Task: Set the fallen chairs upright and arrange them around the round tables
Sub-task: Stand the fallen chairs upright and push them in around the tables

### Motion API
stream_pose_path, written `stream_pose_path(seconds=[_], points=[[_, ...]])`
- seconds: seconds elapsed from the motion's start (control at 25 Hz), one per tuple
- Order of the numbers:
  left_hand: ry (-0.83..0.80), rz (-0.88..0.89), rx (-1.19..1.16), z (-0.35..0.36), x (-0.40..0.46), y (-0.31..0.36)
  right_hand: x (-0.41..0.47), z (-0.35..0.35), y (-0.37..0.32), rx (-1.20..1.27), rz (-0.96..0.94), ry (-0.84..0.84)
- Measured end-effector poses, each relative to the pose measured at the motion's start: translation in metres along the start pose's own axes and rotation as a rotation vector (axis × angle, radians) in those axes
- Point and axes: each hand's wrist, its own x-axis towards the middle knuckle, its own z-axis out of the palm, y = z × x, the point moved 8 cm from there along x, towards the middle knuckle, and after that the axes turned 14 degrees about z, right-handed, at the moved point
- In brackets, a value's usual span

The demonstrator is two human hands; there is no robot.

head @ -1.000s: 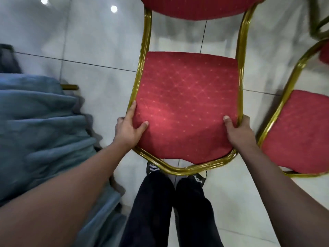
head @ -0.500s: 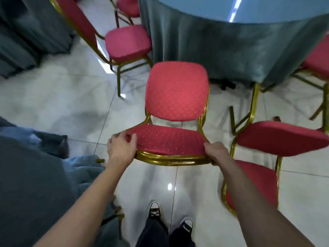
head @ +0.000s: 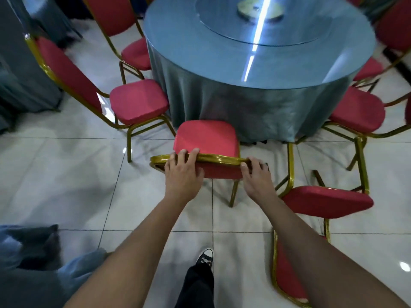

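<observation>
Red chair [head: 206, 138] upright at round table [head: 255, 63], both hands gripping its backrest top

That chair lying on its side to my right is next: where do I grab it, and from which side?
Take the fallen chair by the gold frame of its backrest, probably coming from its left, your side. That rail lies nearest you along the floor, while its legs point towards the round table.

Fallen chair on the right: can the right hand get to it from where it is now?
Probably yes. The right hand grips the top rail of the upright chair, and the fallen chair lies just beside that arm with nothing between. It must let go first.
</observation>
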Motion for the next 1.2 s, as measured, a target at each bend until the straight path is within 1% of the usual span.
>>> stream_pose_path(seconds=[0.12, 0.28, 0.4, 0.52, 0.68, 0.8, 0.88, 1.04, 1.2], points=[[-0.024, -0.002, -0.017, -0.006, 0.038, -0.007, 0.034, -0.005, -0.016, -0.038, 0.074, -0.087], [0.002, 0.002, -0.002, -0.009, 0.049, 0.014, 0.04, -0.015, -0.022, -0.035, 0.07, -0.099], [0.043, 0.11, 0.037, -0.007, 0.055, 0.054, 0.033, -0.027, -0.01, 0.004, 0.052, -0.096], [0.048, 0.241, 0.006, 0.005, 0.062, 0.11, 0.028, -0.056, 0.028, 0.036, 0.114, -0.052], [-0.013, 0.379, -0.113, 0.035, 0.053, 0.2, 0.013, -0.108, 0.101, 0.075, 0.152, 0.038], [-0.045, 0.425, -0.178, 0.06, 0.039, 0.26, 0.002, -0.144, 0.163, 0.112, 0.181, 0.11], [-0.067, 0.436, -0.212, 0.082, 0.026, 0.303, -0.004, -0.164, 0.211, 0.114, 0.205, 0.123], [-0.122, 0.363, -0.224, 0.139, -0.011, 0.385, -0.013, -0.202, 0.315, 0.125, 0.185, 0.109], [-0.19, 0.26, -0.25, 0.203, -0.077, 0.454, -0.037, -0.227, 0.433, 0.137, 0.203, 0.034]])
